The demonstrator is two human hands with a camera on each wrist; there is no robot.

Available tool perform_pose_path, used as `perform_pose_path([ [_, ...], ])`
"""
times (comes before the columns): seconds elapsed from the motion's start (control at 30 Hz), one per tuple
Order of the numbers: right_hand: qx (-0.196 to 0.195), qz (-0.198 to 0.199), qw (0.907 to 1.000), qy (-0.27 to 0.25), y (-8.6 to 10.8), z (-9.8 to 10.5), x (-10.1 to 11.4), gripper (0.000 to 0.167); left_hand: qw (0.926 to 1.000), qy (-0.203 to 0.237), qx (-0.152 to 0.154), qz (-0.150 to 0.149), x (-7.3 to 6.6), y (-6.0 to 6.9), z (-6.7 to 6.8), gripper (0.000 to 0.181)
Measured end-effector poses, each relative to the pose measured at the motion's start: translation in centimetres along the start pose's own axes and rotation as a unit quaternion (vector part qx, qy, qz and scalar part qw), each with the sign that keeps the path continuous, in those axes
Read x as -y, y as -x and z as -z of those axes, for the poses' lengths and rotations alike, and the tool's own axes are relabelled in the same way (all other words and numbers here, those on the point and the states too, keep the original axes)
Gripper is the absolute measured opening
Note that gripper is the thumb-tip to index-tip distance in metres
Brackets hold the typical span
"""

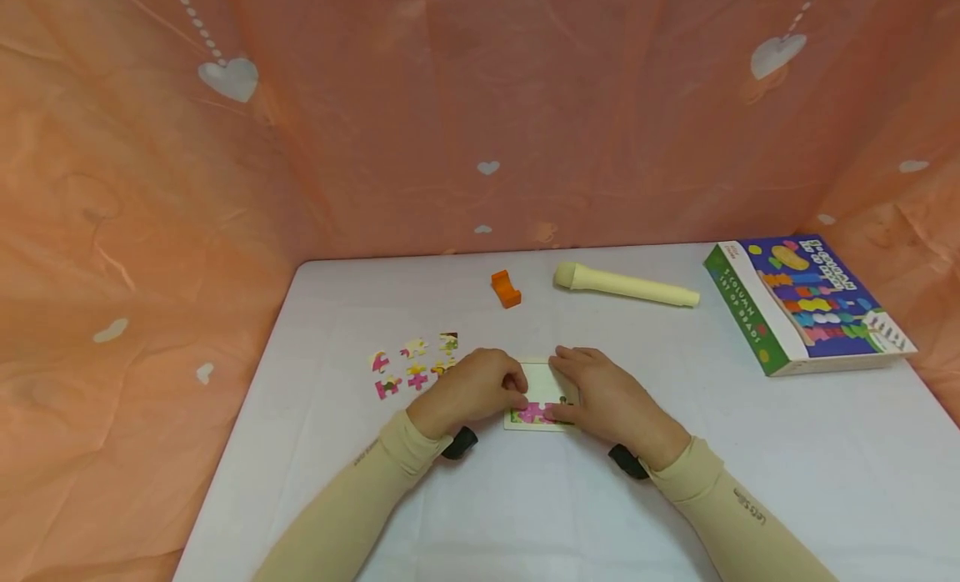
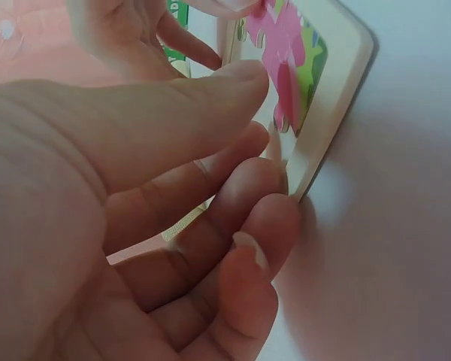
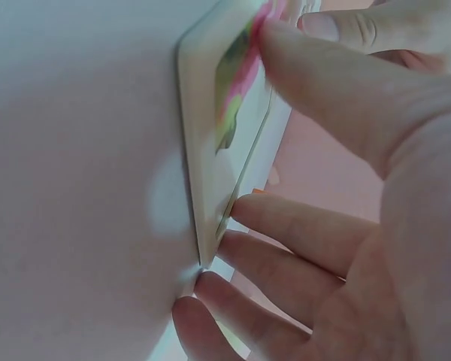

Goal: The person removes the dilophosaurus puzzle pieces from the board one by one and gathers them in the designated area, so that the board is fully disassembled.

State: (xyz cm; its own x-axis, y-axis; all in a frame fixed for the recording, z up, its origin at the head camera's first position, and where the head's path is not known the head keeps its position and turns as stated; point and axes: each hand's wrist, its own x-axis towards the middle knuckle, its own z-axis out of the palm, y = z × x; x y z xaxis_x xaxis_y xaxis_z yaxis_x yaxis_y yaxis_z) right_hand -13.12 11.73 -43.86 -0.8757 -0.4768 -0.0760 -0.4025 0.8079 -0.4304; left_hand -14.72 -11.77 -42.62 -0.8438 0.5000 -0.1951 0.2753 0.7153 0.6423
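Observation:
A small white puzzle tray (image 1: 537, 382) (image 2: 332, 90) (image 3: 199, 150) lies between both hands, with pink and green pieces (image 1: 534, 413) (image 2: 284, 45) (image 3: 244, 83) along its near side. At its left edge, the left hand (image 1: 480, 386) (image 2: 158, 188) has curled fingers and pinches a tilted pink piece (image 2: 287, 94) between thumb and forefinger, partly hidden. Across from it, the right hand (image 1: 615, 398) (image 3: 338, 195) touches the right edge with extended fingers, its thumb resting on a pink piece. Loose puzzle pieces (image 1: 417, 380) lie left of the tray.
Behind the tray are an orange block (image 1: 506, 289) and a pale yellow stick with a rounded end (image 1: 626, 285). A blue and green bead-game box (image 1: 810, 303) lies at the right. Orange cloth (image 1: 450, 107) hangs behind the white-covered table (image 1: 337, 307).

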Motion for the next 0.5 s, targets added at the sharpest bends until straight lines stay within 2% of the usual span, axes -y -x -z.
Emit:
perform_pose_path([
  [0.5, -0.004, -0.004, 1.0, 0.003, -0.04, 0.02, 0.15, 0.075, 0.9999, 0.007, 0.005, 0.008, -0.08, 0.08, -0.2, 0.008],
])
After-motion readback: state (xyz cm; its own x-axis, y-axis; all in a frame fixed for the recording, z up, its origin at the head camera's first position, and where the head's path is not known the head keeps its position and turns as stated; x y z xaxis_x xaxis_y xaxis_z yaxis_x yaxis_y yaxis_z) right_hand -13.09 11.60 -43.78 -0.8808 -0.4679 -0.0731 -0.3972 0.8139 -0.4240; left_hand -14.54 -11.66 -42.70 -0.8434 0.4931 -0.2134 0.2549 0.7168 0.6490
